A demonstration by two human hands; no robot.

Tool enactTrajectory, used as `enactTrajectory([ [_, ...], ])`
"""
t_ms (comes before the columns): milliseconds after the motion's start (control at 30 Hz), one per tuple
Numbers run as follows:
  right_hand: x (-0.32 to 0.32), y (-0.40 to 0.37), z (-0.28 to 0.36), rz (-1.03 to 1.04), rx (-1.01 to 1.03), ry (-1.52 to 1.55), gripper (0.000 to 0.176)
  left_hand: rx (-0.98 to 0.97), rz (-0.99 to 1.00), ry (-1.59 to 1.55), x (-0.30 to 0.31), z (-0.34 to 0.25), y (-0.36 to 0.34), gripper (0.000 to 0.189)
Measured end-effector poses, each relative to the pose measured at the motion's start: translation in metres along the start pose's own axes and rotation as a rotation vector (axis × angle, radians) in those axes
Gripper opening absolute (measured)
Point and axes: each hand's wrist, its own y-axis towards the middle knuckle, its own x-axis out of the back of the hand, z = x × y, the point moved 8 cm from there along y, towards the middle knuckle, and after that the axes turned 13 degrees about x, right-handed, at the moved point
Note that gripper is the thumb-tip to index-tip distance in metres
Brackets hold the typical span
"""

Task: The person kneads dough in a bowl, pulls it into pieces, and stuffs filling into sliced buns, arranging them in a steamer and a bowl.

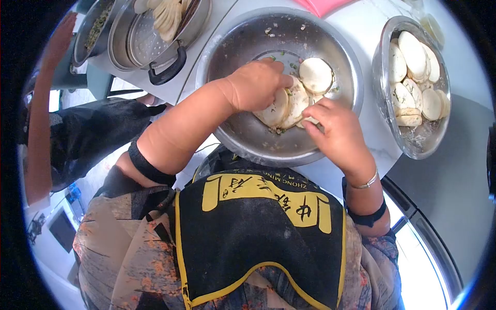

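Observation:
A large steel bowl (235, 49) holds round, thick white slices flecked with green bits. One round slice (315, 75) lies at the upper right of the pile, and more slices (297, 102) overlap below it. My left hand (258, 85) is over the pile with its fingers curled down; their tips and whatever they hold are hidden. My right hand (336, 129) is at the pile's lower right edge, thumb and fingers pinched round the edge of a white slice.
An oval steel basin (385, 93) of similar slices stands at the right. At the upper left are a steamer pot (124, 51) with a black handle and a bowl of green filling (98, 28). Something pink (320, 5) lies at the top. Another person's arm (44, 113) shows at far left.

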Motion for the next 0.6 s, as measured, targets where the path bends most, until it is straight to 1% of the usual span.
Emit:
enactTrajectory([
  [133, -0.017, -0.002, 0.009, 0.116, 0.097, -0.015, 0.003, -0.038, 0.037, -0.166, 0.001, 0.004, 0.0, 0.027],
  [233, -0.029, 0.0, 0.015, 0.204, 0.174, -0.041, 0.003, 0.056, 0.159, -0.417, 0.006, 0.017, -0.006, 0.022],
  [267, -0.033, 0.001, 0.018, 0.236, 0.199, -0.05, 0.004, -0.001, 0.14, -0.41, 0.017, 0.014, -0.009, 0.018],
  [367, -0.042, 0.008, 0.029, 0.351, 0.282, -0.11, 0.007, 0.079, 0.183, -0.488, 0.022, 0.028, -0.015, 0.016],
  [400, -0.045, 0.01, 0.033, 0.362, 0.33, -0.126, 0.007, 0.138, 0.21, -0.538, 0.023, 0.032, -0.018, 0.014],
  [500, -0.059, 0.017, 0.045, 0.386, 0.481, -0.144, 0.009, 0.182, 0.191, -0.539, 0.026, 0.037, -0.021, 0.014],
  [567, -0.067, 0.02, 0.05, 0.394, 0.584, -0.125, 0.008, 0.17, 0.128, -0.521, 0.029, 0.038, -0.022, 0.014],
  [600, -0.076, 0.019, 0.048, 0.464, 0.583, -0.146, 0.008, 0.163, 0.097, -0.514, 0.029, 0.038, -0.022, 0.014],
])
